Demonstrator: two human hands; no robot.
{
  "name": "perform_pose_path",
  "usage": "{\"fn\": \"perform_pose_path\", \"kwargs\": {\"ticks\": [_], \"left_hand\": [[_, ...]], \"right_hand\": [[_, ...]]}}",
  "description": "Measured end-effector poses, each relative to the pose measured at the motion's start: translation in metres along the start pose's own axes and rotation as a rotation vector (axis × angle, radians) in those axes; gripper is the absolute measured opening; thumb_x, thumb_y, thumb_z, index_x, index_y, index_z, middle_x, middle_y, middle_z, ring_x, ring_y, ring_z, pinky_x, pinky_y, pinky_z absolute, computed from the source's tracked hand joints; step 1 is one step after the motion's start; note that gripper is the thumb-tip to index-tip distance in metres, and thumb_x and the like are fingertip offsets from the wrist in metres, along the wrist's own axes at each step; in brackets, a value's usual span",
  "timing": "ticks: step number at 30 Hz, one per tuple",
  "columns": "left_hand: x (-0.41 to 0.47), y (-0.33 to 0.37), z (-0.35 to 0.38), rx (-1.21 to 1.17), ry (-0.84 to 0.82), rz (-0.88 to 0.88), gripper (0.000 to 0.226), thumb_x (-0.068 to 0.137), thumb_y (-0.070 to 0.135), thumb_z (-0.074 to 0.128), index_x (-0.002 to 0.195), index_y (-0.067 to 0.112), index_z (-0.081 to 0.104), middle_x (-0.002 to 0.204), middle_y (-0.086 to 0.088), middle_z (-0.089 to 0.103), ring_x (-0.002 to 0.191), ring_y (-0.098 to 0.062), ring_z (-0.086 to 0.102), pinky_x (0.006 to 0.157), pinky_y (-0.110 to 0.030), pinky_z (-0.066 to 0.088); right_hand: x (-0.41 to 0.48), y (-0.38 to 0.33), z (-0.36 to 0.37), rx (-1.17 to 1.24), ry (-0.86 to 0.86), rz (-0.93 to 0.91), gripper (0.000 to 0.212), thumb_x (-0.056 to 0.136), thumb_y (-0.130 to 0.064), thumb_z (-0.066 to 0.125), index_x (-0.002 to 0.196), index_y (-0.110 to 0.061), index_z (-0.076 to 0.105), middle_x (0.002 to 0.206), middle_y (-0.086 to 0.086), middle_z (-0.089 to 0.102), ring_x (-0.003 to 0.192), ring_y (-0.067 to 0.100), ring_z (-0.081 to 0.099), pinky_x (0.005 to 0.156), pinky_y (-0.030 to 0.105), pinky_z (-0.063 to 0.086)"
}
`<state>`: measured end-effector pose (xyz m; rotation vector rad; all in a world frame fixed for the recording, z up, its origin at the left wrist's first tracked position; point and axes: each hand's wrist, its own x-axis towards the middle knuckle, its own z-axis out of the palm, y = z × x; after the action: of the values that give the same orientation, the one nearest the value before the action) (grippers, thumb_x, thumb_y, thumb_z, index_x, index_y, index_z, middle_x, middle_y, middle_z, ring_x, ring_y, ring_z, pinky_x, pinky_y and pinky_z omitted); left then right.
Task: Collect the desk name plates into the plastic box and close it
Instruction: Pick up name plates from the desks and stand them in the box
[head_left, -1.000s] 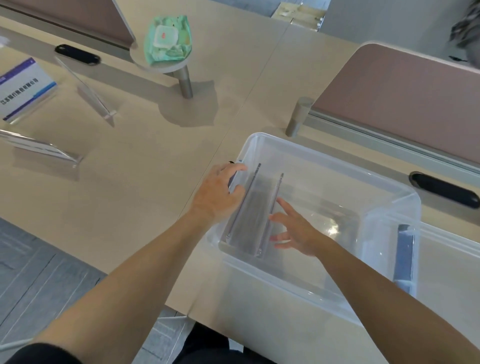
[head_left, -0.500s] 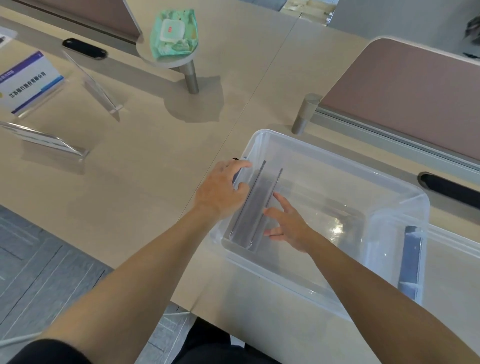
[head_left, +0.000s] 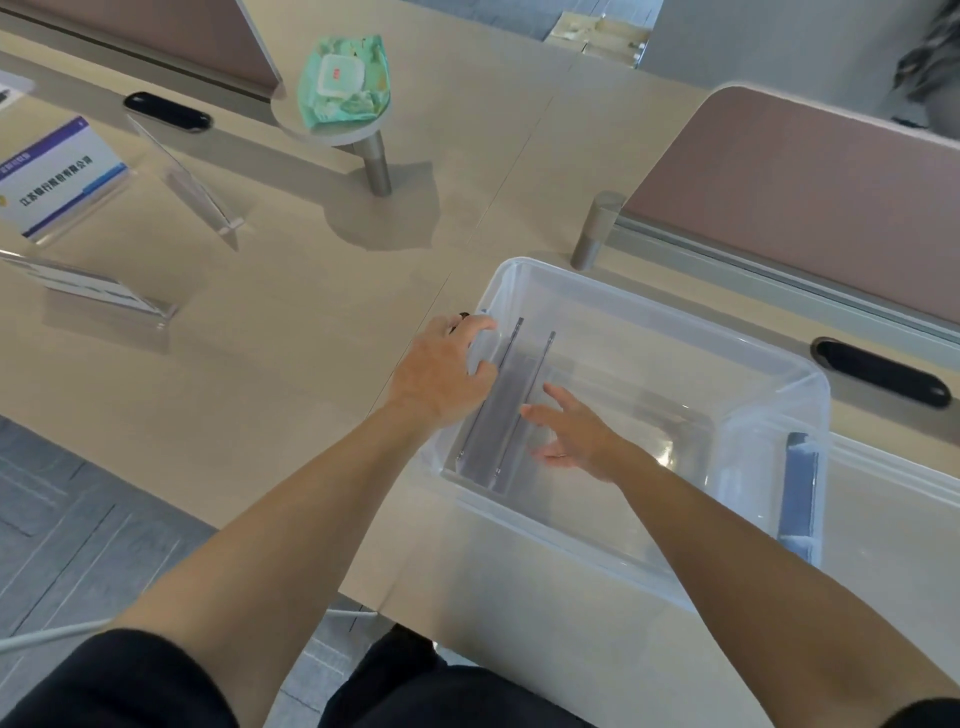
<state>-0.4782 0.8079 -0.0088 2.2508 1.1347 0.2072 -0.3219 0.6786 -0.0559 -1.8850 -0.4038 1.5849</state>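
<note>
Clear plastic box (head_left: 769, 384) holds two name plates (head_left: 498, 410), left hand (head_left: 441, 374) gripping its rim.

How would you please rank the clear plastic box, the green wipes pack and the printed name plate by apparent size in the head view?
1. Clear plastic box, by far the largest.
2. Printed white-and-blue name plate and green wipes pack: these look about alike. Both lie far from the camera and the plate is tilted, so I won't rank them.

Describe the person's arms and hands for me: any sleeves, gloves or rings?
Both forearms are bare to above the elbow, where short black sleeves begin. The left hand and right hand wear no gloves. I can see no watch or ring on either.
</note>
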Motion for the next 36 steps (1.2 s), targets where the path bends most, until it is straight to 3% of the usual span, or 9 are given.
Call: {"fn": "perform_pose_path", "kwargs": {"ticks": [2, 5, 10, 19, 23, 27, 29, 33, 36], "left_hand": [[-0.004, 0.001, -0.002, 0.113, 0.021, 0.036, 0.047, 0.088, 0.033, 0.051, 0.134, 0.034, 0.047, 0.139, -0.001, 0.042, 0.121, -0.027, 0.04, 0.095, -0.035, 0.04], [-0.009, 0.01, -0.009, 0.214, 0.087, 0.201, 0.041, 0.084, 0.035, 0.049, 0.122, 0.022, 0.061, 0.128, -0.01, 0.051, 0.111, -0.037, 0.046, 0.096, -0.042, 0.042], [-0.025, 0.067, -0.014, 0.013, -0.06, 0.419, 0.027, 0.088, 0.034, 0.049, 0.1, 0.02, 0.069, 0.104, -0.002, 0.064, 0.093, -0.028, 0.06, 0.082, -0.04, 0.051], [-0.1, 0.187, 0.041, -0.026, -0.469, 0.66, 0.016, 0.088, 0.038, 0.049, 0.085, 0.029, 0.062, 0.087, 0.012, 0.065, 0.084, -0.017, 0.06, 0.071, -0.03, 0.047], [-0.139, 0.244, 0.072, -0.016, -0.573, 0.739, 0.017, 0.086, 0.036, 0.05, 0.088, 0.028, 0.064, 0.086, 0.012, 0.066, 0.084, -0.015, 0.062, 0.076, -0.033, 0.053], [-0.151, 0.272, 0.092, 0.002, -0.594, 0.775, 0.02, 0.088, 0.035, 0.051, 0.099, 0.024, 0.065, 0.094, 0.008, 0.067, 0.089, -0.014, 0.06, 0.074, -0.029, 0.048], [-0.206, 0.361, 0.169, 0.046, -0.611, 0.836, 0.023, 0.089, 0.035, 0.052, 0.104, 0.023, 0.064, 0.098, 0.008, 0.066, 0.091, -0.014, 0.06, 0.074, -0.027, 0.045], [-0.203, 0.376, 0.177, 0.063, -0.619, 0.802, 0.025, 0.091, 0.035, 0.052, 0.111, 0.025, 0.064, 0.099, 0.01, 0.062, 0.096, -0.014, 0.059, 0.076, -0.025, 0.044], [-0.223, 0.418, 0.212, 0.084, -0.583, 0.737, 0.025, 0.09, 0.034, 0.054, 0.111, 0.024, 0.065, 0.1, 0.009, 0.063, 0.097, -0.014, 0.06, 0.079, -0.026, 0.044]], "right_hand": [[-0.021, -0.01, -0.005, -0.092, 0.11, -0.032, 0.067, 0.089, -0.046, 0.066, 0.146, -0.026, 0.037, 0.14, 0.007, 0.051, 0.096, 0.028, 0.069, 0.086, 0.036, 0.054], [-0.067, -0.027, -0.022, -0.24, 0.293, -0.138, 0.039, 0.094, -0.039, 0.061, 0.124, -0.014, 0.059, 0.116, 0.009, 0.065, 0.083, 0.024, 0.068, 0.075, 0.035, 0.05], [-0.174, -0.02, -0.044, -0.514, 0.628, -0.19, 0.021, 0.093, -0.038, 0.061, 0.096, -0.019, 0.068, 0.093, 0.005, 0.074, 0.083, 0.019, 0.071, 0.085, 0.041, 0.056], [-0.344, 0.083, -0.06, -0.614, 1.091, 0.085, 0.028, 0.092, -0.039, 0.057, 0.105, -0.018, 0.071, 0.103, 0.002, 0.071, 0.096, 0.024, 0.062, 0.084, 0.036, 0.052], [-0.398, 0.143, -0.083, -0.488, 1.193, 0.159, 0.024, 0.091, -0.039, 0.058, 0.099, -0.022, 0.072, 0.097, -0.001, 0.07, 0.091, 0.021, 0.06, 0.071, 0.03, 0.046], [-0.417, 0.171, -0.103, -0.454, 1.236, 0.117, 0.021, 0.09, -0.04, 0.06, 0.094, -0.023, 0.071, 0.094, 0.001, 0.07, 0.087, 0.022, 0.063, 0.078, 0.038, 0.055], [-0.474, 0.254, -0.165, -0.352, 1.291, 0.165, 0.02, 0.09, -0.039, 0.061, 0.094, -0.022, 0.071, 0.092, -0.001, 0.071, 0.085, 0.021, 0.064, 0.078, 0.037, 0.055], [-0.473, 0.27, -0.188, -0.357, 1.269, 0.104, 0.023, 0.09, -0.039, 0.061, 0.097, -0.02, 0.072, 0.093, 0.0, 0.071, 0.088, 0.021, 0.065, 0.082, 0.04, 0.055], [-0.489, 0.313, -0.242, -0.346, 1.255, 0.091, 0.021, 0.09, -0.041, 0.059, 0.094, -0.025, 0.071, 0.091, -0.005, 0.071, 0.089, 0.019, 0.065, 0.074, 0.028, 0.05]]}}
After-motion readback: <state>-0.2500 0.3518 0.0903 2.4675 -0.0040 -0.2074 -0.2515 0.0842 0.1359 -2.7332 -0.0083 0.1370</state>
